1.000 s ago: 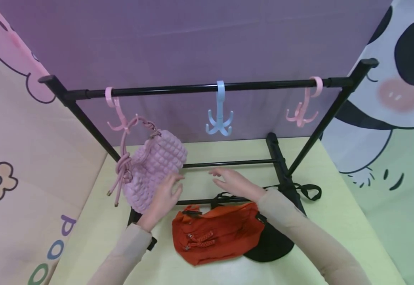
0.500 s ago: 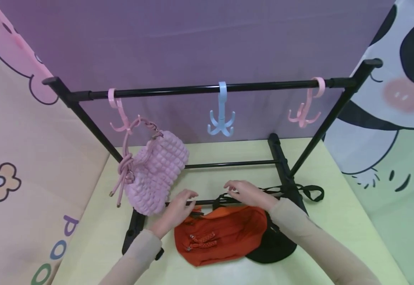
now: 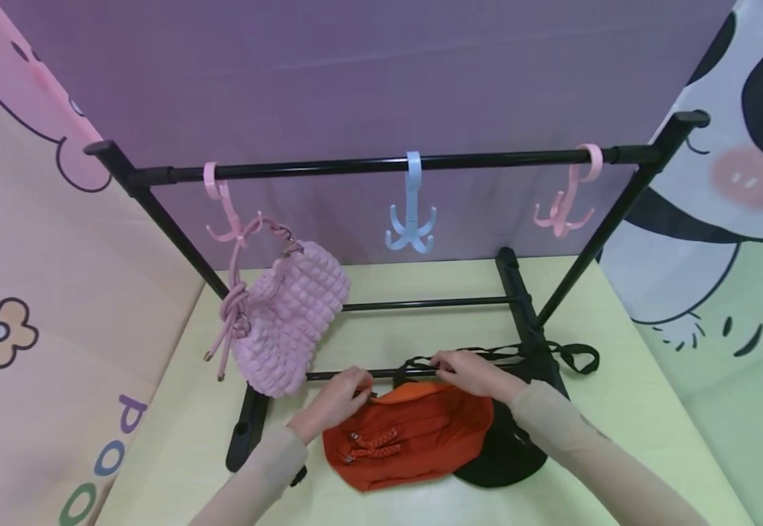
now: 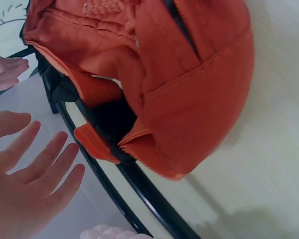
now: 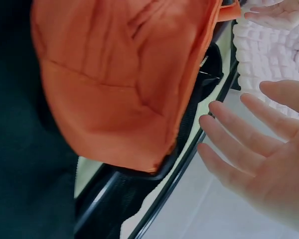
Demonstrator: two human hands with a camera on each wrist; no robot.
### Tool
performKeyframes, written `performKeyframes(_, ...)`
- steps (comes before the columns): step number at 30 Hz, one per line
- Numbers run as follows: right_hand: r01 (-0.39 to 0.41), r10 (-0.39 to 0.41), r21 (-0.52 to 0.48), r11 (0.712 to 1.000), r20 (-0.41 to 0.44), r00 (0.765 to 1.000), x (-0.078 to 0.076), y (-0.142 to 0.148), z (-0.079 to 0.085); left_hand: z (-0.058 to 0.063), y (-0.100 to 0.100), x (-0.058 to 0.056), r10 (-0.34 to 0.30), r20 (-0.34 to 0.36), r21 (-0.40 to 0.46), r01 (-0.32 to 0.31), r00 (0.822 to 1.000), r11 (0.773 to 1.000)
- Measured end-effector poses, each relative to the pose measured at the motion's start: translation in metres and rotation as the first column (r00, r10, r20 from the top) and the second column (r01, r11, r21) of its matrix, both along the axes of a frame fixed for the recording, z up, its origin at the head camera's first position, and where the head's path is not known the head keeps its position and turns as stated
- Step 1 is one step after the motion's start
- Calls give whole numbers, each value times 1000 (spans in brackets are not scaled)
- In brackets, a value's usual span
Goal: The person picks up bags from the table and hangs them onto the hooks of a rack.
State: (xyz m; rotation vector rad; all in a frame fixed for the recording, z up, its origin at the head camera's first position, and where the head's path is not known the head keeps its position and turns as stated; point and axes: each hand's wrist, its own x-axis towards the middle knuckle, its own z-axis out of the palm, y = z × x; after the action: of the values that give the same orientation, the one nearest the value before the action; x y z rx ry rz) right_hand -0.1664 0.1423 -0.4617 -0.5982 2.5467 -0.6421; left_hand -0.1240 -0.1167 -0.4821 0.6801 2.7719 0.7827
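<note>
An orange waist bag (image 3: 407, 435) lies on the table, with zip pulls on its front. Above its left end is my left hand (image 3: 343, 394); in the left wrist view that hand (image 4: 37, 174) has its fingers spread, apart from the bag (image 4: 189, 89). My right hand (image 3: 472, 372) is over the bag's back right edge. The right wrist view shows this hand (image 5: 269, 154) with relaxed fingers and nothing in them, beside the bag (image 5: 114, 84). A black cap (image 3: 506, 453) lies partly under the bag's right end.
A black rack's top bar (image 3: 328, 167) carries a blue hook (image 3: 412, 212) and two pink hooks. From the left pink hook (image 3: 226, 212) hangs a quilted pink handbag (image 3: 289, 314). A black strap (image 3: 578, 354) lies across the rack's right foot.
My left hand has moved right, away from the pink handbag, to the orange waist bag. My right hand has shifted right and down towards the bag's back edge.
</note>
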Motion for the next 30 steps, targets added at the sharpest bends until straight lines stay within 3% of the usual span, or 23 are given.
performKeyframes(13,5,-7,69,998,36,999,9,5,-10,-7,1,-1,-61,-79,-47,57,995,997)
performKeyframes(20,-41,43,82,996,-24,999,12,7,-14,-10,5,-2,-84,-40,-117,79,996,990)
performKeyframes(30,-78,82,112,991,-26,996,8,6,-23,-20,10,-5,-105,-45,-186,94,993,978)
